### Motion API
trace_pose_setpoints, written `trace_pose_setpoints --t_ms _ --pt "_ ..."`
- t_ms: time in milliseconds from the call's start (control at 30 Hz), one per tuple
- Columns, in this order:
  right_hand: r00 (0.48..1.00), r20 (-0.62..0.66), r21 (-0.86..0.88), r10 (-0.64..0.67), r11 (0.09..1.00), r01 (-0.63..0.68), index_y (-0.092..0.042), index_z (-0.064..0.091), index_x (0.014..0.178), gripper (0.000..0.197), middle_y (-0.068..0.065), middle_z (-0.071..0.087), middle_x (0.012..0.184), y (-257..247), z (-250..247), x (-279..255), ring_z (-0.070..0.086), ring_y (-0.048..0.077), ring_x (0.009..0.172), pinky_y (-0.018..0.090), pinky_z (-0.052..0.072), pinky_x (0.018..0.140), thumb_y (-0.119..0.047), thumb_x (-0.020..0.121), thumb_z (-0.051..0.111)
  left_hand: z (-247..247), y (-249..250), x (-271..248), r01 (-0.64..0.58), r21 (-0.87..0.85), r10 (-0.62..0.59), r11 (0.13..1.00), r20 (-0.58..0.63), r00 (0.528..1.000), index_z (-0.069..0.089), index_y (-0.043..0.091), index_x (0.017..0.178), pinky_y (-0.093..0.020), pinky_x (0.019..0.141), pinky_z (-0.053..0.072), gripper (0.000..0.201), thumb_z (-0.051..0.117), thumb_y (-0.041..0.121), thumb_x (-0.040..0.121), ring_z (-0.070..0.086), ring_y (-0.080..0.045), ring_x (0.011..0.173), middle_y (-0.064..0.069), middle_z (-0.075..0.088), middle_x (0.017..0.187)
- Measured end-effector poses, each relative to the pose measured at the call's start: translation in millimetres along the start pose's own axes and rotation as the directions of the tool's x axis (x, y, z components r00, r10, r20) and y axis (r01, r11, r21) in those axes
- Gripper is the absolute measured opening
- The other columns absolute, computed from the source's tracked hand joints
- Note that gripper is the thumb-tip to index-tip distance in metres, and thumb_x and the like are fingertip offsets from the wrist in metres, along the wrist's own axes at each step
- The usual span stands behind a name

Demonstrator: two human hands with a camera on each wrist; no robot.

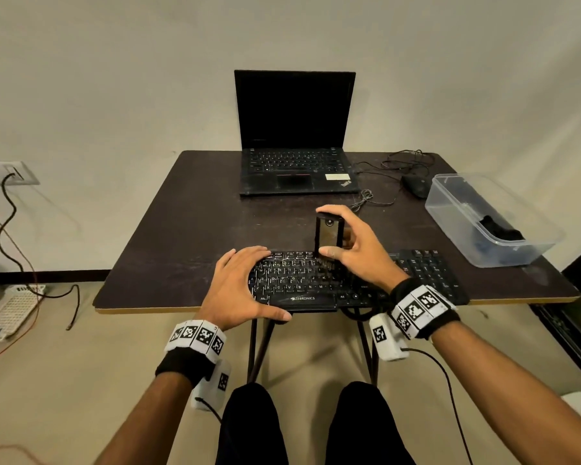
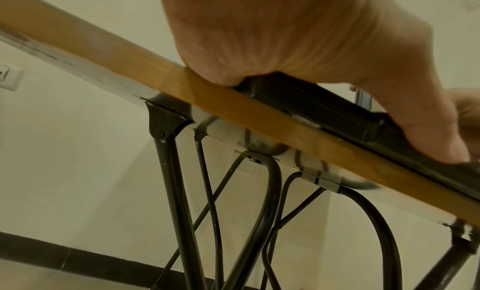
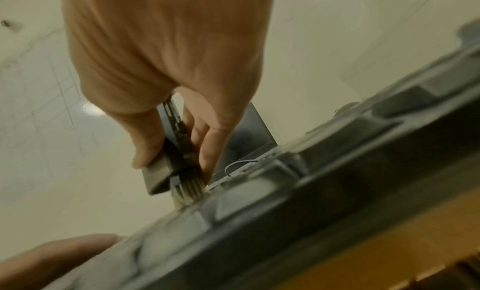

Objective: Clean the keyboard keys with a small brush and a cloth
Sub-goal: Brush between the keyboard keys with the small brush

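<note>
A black keyboard (image 1: 292,281) lies along the front edge of the dark table (image 1: 182,229). My left hand (image 1: 239,290) clamps its left end, fingers over the back edge and thumb on the front edge; the left wrist view shows that hand (image 2: 285,37) on the keyboard (image 2: 311,107). My right hand (image 1: 353,245) pinches a small black brush (image 1: 329,233) upright over the middle keys. In the right wrist view the brush (image 3: 176,163) is held between thumb and fingers, with its pale bristles (image 3: 191,189) touching the keys (image 3: 259,202). A dark bundle (image 1: 502,229), possibly the cloth, lies in a clear tub.
An open laptop (image 1: 294,129) stands at the back of the table. A black mouse (image 1: 415,184) and loose cables (image 1: 369,198) lie to its right. The clear plastic tub (image 1: 457,209) sits at the right edge. Black metal legs (image 2: 176,191) run under the table.
</note>
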State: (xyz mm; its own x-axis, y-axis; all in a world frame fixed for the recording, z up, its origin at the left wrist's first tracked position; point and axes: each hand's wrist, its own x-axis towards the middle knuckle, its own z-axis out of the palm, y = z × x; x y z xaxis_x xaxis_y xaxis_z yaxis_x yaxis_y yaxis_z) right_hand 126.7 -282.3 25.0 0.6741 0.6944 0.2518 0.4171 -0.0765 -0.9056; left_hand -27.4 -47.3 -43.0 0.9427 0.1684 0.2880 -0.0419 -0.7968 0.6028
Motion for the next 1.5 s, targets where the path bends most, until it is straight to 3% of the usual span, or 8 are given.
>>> trace_pose_setpoints --t_ms 133,333,567,867,1033,1233,1333,1500 --pt "0.993 0.114 0.015 -0.004 1.000 0.003 -0.023 0.057 0.139 0.068 0.001 0.062 0.133 -1 -5 8 0.071 0.020 0.110 0.030 0.061 0.088 0.014 0.086 0.078 -1 1 0 0.012 -0.007 -0.012 1.000 0.002 1.000 0.048 0.030 0.150 -0.041 0.132 0.004 0.132 0.082 0.091 0.039 0.027 0.009 0.146 0.018 0.044 0.155" --pt "0.999 -0.052 -0.058 0.011 0.998 -0.014 -0.030 0.055 0.142 0.070 -0.007 0.062 0.133 8 -5 11 0.069 0.007 0.111 0.025 0.059 0.087 0.007 0.088 0.079 -1 1 0 0.019 -0.008 -0.019 1.000 0.011 1.000 0.048 0.030 0.150 -0.043 0.132 0.004 0.131 0.084 0.090 0.039 0.028 0.007 0.148 0.019 0.044 0.155" --pt "0.997 -0.036 -0.304 0.066 0.950 -0.073 -0.042 0.052 0.137 0.071 -0.011 0.069 0.122 -3 -17 14 0.075 0.013 0.097 0.035 0.063 0.085 -0.004 0.085 0.085 -1 1 0 0.009 -0.015 -0.009 1.000 0.011 1.000 0.047 0.030 0.151 -0.040 0.132 0.002 0.132 0.083 0.090 0.039 0.013 0.026 0.140 0.018 0.042 0.156" --pt "0.960 0.173 -0.624 0.221 0.779 -0.066 -0.023 0.057 0.099 0.043 -0.003 0.073 0.080 -34 -18 25 0.062 0.003 0.058 0.020 0.043 0.056 -0.009 0.073 0.089 -1 1 0 0.026 -0.003 -0.025 1.000 0.029 0.999 0.047 0.029 0.152 -0.042 0.132 0.003 0.133 0.080 0.092 0.040 0.027 0.004 0.148 0.016 0.043 0.157" --pt "0.930 0.108 -0.626 0.350 0.751 -0.210 -0.021 0.058 0.091 0.046 0.002 0.076 0.088 -34 -35 46 0.071 0.018 0.078 0.034 0.052 0.069 -0.015 0.069 0.097 -1 0 1 0.020 0.005 -0.020 1.000 0.026 0.999 0.047 0.028 0.152 -0.044 0.132 0.005 0.133 0.079 0.093 0.040 0.031 -0.001 0.150 0.014 0.044 0.157" --pt "0.900 0.163 -0.650 0.404 0.730 -0.210 -0.021 0.065 0.107 0.047 0.003 0.077 0.097 -37 -32 52 0.071 0.020 0.085 0.045 0.059 0.088 -0.027 0.074 0.097 1 -4 2 0.019 0.023 -0.019 1.000 0.018 1.000 0.048 0.029 0.150 -0.044 0.131 0.007 0.133 0.077 0.096 0.040 0.032 -0.001 0.150 0.015 0.045 0.156" --pt "0.874 0.268 -0.579 0.406 0.793 -0.190 -0.021 0.074 0.118 0.049 0.000 0.078 0.108 -40 -28 46 0.074 0.018 0.099 0.036 0.060 0.092 -0.032 0.076 0.096 2 -4 2 0.021 0.016 -0.021 1.000 0.014 1.000 0.048 0.029 0.151 -0.043 0.131 0.005 0.133 0.078 0.095 0.039 0.030 0.000 0.150 0.015 0.044 0.157" --pt "0.911 0.215 -0.640 0.351 0.755 -0.140 -0.018 0.079 0.096 0.027 -0.001 0.080 0.089 -38 -17 46 0.076 0.017 0.086 0.043 0.060 0.089 -0.027 0.077 0.095 1 -2 1 0.022 0.013 -0.022 1.000 0.013 1.000 0.049 0.029 0.151 -0.041 0.131 0.004 0.131 0.081 0.091 0.040 0.029 0.001 0.150 0.016 0.044 0.157"
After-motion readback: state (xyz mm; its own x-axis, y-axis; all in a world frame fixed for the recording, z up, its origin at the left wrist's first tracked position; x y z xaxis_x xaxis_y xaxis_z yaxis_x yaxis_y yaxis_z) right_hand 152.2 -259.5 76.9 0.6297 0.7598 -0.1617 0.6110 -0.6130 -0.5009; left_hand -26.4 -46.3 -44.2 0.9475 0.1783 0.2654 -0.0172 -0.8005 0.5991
